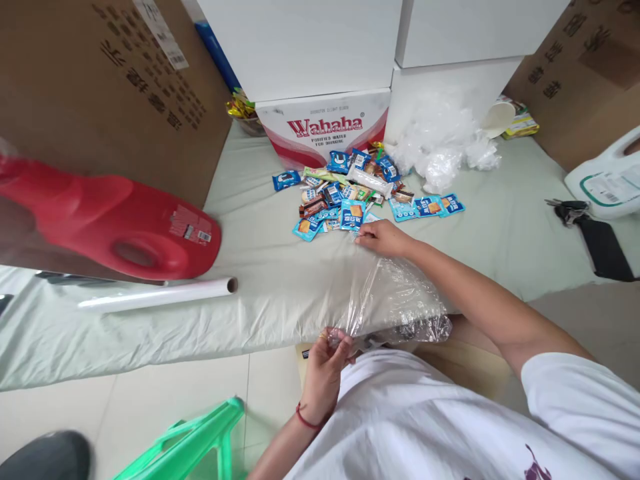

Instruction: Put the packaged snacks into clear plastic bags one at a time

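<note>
My left hand (330, 363), with a red cord at the wrist, is closed on the gathered edge of a clear plastic bag (400, 293) at the table's front edge. The bag spreads to the right, under my right forearm, and sags over the edge. My right hand (383, 238) has its fingers pinched together just below a light-blue snack packet (353, 215). What lies between those fingertips is too small to make out. Behind them is a loose pile of small wrapped snacks (333, 193), blue, brown and white. To the right lies a joined strip of blue packets (427, 207).
A crumpled heap of clear plastic bags (440, 143) sits behind the snacks, near a Wahaha carton (325, 127). At left are a red jug (125, 223) and a white film roll (165, 295). Right: a white bottle (607, 177) and keys (570, 210). A green stool (190, 440) stands below.
</note>
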### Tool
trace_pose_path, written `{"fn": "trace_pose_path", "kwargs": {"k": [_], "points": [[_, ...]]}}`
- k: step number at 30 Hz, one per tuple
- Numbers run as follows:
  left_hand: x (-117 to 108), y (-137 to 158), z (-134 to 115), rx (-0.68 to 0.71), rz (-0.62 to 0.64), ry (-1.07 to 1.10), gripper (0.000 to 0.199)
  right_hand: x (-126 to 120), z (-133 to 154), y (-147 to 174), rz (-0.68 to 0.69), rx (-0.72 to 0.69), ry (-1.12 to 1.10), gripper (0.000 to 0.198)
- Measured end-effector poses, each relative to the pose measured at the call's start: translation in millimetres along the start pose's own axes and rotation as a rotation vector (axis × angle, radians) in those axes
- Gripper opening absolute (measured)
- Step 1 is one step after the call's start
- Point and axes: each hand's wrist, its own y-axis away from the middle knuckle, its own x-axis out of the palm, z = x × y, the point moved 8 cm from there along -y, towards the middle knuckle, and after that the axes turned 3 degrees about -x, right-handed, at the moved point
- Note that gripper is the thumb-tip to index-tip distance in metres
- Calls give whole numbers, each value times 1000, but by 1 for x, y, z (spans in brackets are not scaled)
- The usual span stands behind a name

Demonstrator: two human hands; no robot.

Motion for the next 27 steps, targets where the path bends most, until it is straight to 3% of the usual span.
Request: {"fn": "trace_pose_path", "kwargs": {"k": [3, 5, 9, 12, 15, 18, 22, 27], "points": [[-17, 10, 7, 1, -81, -70, 47, 20, 16, -18, 76, -91, 130, 26], [-34, 18, 1, 45, -207, -129, 50, 29, 23, -27, 99, -115, 249, 27], [-57, 41, -46, 316, -476, -240, 37, 37, 30, -37, 129, -82, 447, 28], [-36, 38, -90, 531, -439, -336, 18, 41, 34, -38, 139, -51, 513, 30], [-3, 7, -119, 639, -417, -521, 16, 44, 34, -36, 128, -6, 555, 30], [21, -44, -126, 572, -416, -622, 19, 43, 33, -34, 102, 24, 573, 30], [25, -92, -119, 385, -453, -700, 32, 34, 31, -29, 45, 38, 560, 29], [14, -113, -110, 284, -219, -669, 23, 30, 25, -23, 39, 43, 525, 28]]}}
